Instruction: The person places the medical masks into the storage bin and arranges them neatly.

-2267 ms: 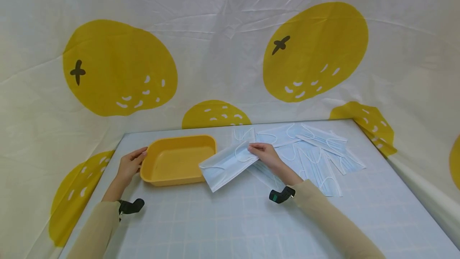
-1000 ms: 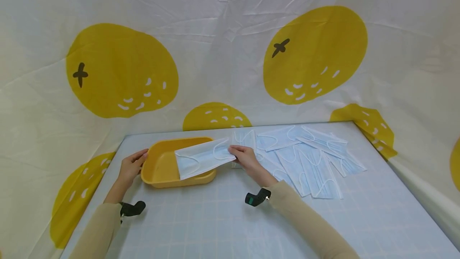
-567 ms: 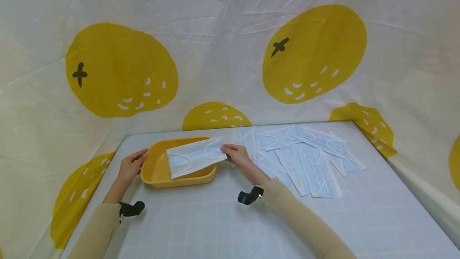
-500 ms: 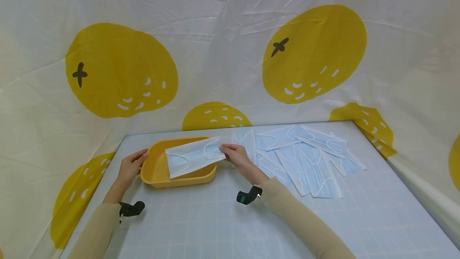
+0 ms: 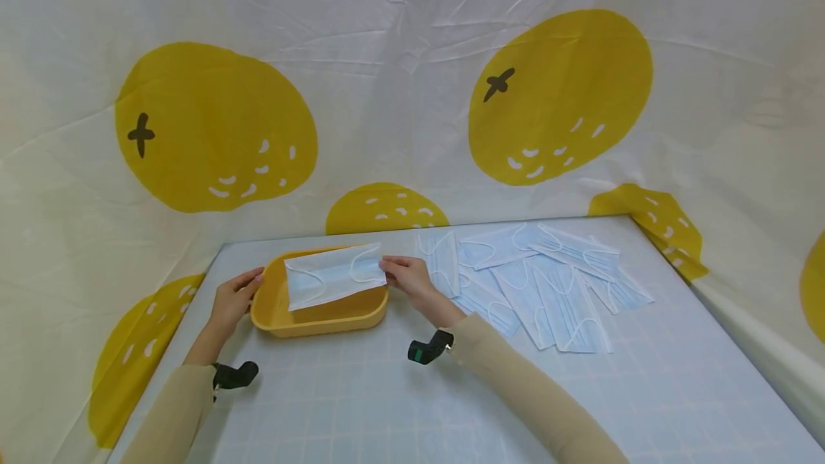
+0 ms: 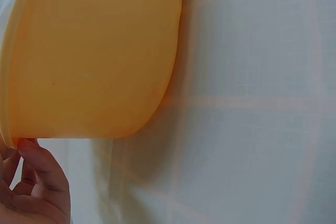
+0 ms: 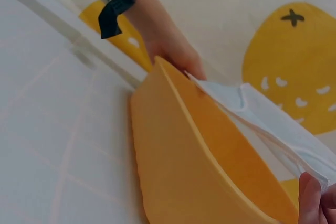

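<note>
A yellow plastic tub (image 5: 322,326) stands at the back left of the table. At its left end my left hand (image 5: 232,298) holds the rim; in the left wrist view, the thumb (image 6: 42,166) presses just under the tub's (image 6: 100,56) lip. My right hand (image 5: 415,283) pinches the right end of a pale blue face mask (image 5: 331,279) between thumb and fingers. The mask is stretched out flat over the tub's opening, white ear loops showing. In the right wrist view, the mask (image 7: 262,111) hangs above the tub's (image 7: 168,145) rim.
To the right of the tub, several loose face masks (image 5: 567,299) lie overlapping on the pale checked tablecloth (image 5: 361,407). A white curtain (image 5: 393,113) with big yellow fruit prints rises behind the table and along its sides.
My right hand has carried the mask leftward from beside the other masks to over the tub, where it now lies more level. My left hand has stayed at the tub's rim.
</note>
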`<state>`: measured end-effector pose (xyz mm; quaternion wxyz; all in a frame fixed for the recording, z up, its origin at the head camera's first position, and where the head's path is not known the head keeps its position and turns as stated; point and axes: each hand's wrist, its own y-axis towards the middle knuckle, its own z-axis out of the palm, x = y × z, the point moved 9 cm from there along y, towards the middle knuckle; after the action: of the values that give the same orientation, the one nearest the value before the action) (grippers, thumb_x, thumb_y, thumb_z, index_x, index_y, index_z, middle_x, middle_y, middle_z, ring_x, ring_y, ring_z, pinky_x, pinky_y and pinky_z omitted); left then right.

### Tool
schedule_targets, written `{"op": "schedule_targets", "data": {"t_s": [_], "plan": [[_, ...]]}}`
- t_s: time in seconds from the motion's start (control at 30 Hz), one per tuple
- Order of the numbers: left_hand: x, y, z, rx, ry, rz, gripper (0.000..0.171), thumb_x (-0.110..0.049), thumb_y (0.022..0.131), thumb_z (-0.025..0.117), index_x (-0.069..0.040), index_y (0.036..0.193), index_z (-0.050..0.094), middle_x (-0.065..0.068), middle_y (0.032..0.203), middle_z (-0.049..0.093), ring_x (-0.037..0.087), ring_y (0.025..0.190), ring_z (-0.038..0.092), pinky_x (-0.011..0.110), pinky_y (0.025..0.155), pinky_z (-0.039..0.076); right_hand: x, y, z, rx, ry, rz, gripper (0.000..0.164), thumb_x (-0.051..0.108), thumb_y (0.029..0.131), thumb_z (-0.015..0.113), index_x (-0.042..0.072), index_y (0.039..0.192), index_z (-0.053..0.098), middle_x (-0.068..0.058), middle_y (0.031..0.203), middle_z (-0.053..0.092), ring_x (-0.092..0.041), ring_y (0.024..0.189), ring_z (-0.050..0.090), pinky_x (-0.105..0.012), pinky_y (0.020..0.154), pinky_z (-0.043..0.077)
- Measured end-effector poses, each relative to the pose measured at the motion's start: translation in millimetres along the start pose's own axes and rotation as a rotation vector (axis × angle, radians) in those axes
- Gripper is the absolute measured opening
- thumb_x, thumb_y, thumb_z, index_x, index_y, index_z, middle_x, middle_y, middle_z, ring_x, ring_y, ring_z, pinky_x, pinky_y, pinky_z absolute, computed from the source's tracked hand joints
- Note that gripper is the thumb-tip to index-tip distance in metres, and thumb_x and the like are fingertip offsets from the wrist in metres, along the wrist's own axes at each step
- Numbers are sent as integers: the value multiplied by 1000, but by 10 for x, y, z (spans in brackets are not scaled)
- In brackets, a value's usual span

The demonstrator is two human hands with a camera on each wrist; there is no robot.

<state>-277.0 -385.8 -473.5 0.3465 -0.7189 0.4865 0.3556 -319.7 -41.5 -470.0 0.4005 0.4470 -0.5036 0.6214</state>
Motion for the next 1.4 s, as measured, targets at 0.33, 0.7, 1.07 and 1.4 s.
{"op": "schedule_targets", "data": {"t_s": [0.33,0.7,1.07,1.4], "plan": [[17,0,-8,-8,39,3,58,-44,101,40,-7,146,40,22,143,45,-5,82,49,14,67,52,7,9,120,-37,-20,0,27,16,91,67,-1,112,68,-7,89,68,-5,66,60,-19,68,56],[25,12,-3,-24,37,-5,57,-44,101,40,-8,145,41,20,141,47,0,84,51,14,67,51,98,-23,228,-46,-87,-54,24,13,91,66,-2,110,69,-15,98,70,-7,67,63,-23,71,57],[21,-15,-3,-15,26,5,56,-42,101,41,-7,145,42,21,138,48,-6,77,50,14,65,51,132,-58,338,-29,-142,-102,20,6,89,67,-4,105,71,-17,99,71,-7,62,63,-22,67,57],[-9,-32,5,-22,11,23,55,-40,101,42,-5,144,42,23,137,47,-8,74,51,15,64,52,225,-74,388,-24,-477,-240,16,7,87,68,-1,100,73,-11,83,73,-10,60,64,-22,61,56]]}}
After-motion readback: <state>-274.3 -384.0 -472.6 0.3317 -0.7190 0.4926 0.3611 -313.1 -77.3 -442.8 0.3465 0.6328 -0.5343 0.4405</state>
